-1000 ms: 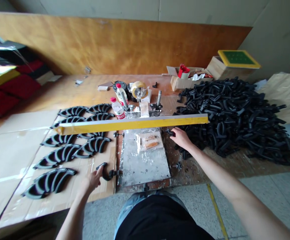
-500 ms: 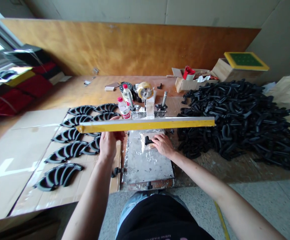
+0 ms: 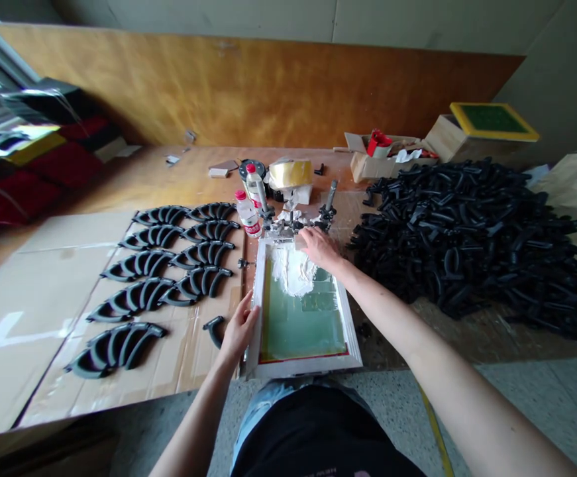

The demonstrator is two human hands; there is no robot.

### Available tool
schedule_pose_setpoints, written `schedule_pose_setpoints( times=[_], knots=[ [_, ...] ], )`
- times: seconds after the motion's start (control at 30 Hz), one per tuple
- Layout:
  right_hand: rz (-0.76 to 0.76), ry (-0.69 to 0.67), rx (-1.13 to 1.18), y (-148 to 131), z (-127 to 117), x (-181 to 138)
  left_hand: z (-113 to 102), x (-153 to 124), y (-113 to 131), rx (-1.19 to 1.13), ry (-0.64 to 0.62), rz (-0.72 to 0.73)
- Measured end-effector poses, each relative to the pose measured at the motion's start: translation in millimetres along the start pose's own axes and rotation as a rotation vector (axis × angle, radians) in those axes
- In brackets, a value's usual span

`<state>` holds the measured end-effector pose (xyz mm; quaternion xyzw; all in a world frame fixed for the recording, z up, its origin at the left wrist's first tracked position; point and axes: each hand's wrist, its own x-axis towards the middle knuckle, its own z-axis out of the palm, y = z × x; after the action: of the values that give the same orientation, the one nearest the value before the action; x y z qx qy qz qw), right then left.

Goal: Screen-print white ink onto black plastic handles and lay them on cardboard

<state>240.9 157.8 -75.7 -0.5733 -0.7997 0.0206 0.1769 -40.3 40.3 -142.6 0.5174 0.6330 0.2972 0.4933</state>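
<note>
A silver-edged printing screen (image 3: 304,331) with green mesh lies flat in front of me. White ink (image 3: 295,271) is smeared over its far part. My left hand (image 3: 241,326) is at the left rail of the screen, its fingers against the edge. At the far end, my right hand (image 3: 319,246) has its fingers curled round a pale squeegee (image 3: 300,242), mostly hidden under them. One black curved handle (image 3: 214,330) lies on the cardboard beside my left hand. The screen now covers the metal base plate and the black piece on it.
Rows of black curved handles (image 3: 132,298) lie on cardboard (image 3: 34,285) at left. A large heap of black handles (image 3: 452,245) fills the right side. Metal clamp posts (image 3: 330,197), red-capped bottles (image 3: 248,213) and a tape roll (image 3: 291,175) stand behind the screen.
The raised screen has come down flat over the base plate. My left hand moved nearer along its left side. My right hand left the black piece and moved to the screen's far end.
</note>
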Motion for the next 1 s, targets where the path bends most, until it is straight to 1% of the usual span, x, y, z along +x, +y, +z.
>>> schedule_pose_setpoints(
  times=[0.03, 0.1, 0.17, 0.27, 0.3, 0.33, 0.4, 0.47, 0.5, 0.57, 0.63, 0.7, 0.77, 0.83, 0.93, 1.0],
  knots=[
    [0.001, -0.068, -0.030, -7, 5, 0, 0, 1, -2, 0.015, 0.000, -0.006],
    [-0.031, -0.149, -0.078, -17, 11, -11, -1, 2, -3, 0.054, 0.001, -0.028],
    [-0.169, -0.189, -0.078, -21, 9, -30, -1, 1, -2, 0.085, 0.005, -0.039],
    [-0.436, -0.260, 0.010, -20, -6, -51, 0, 0, -1, 0.082, 0.006, -0.026],
    [-0.483, -0.286, 0.045, -18, -11, -53, 1, -1, -1, 0.074, 0.005, -0.022],
    [-0.496, -0.302, 0.074, -17, -14, -53, 1, -2, 0, 0.066, 0.003, -0.023],
    [-0.438, -0.273, 0.095, -14, -15, -51, 1, -3, 3, 0.050, 0.006, -0.028],
    [-0.372, -0.175, 0.078, -14, -7, -53, 0, -5, 5, 0.030, 0.012, -0.036],
    [-0.372, -0.124, 0.067, -15, -2, -56, 0, -5, 6, 0.015, 0.011, -0.042],
    [-0.440, -0.078, 0.072, -16, 7, -67, 0, -6, 6, -0.025, -0.004, -0.060],
    [-0.501, -0.097, 0.113, -17, 10, -73, 0, -7, 6, -0.067, -0.035, -0.074],
    [-0.445, -0.105, 0.155, -16, 6, -66, -2, -8, 10, -0.086, -0.057, -0.078],
    [-0.305, -0.074, 0.165, -14, -2, -46, -7, -12, 20, -0.087, -0.074, -0.074],
    [-0.145, -0.028, 0.129, -8, -12, -19, -16, -17, 38, -0.083, -0.074, -0.036],
    [0.068, 0.059, 0.053, 14, -30, 11, -32, -24, 71, -0.068, -0.023, 0.054],
    [0.213, 0.154, 0.057, 39, -40, 13, -38, -23, 93, -0.113, 0.007, 0.059]
  ],
)
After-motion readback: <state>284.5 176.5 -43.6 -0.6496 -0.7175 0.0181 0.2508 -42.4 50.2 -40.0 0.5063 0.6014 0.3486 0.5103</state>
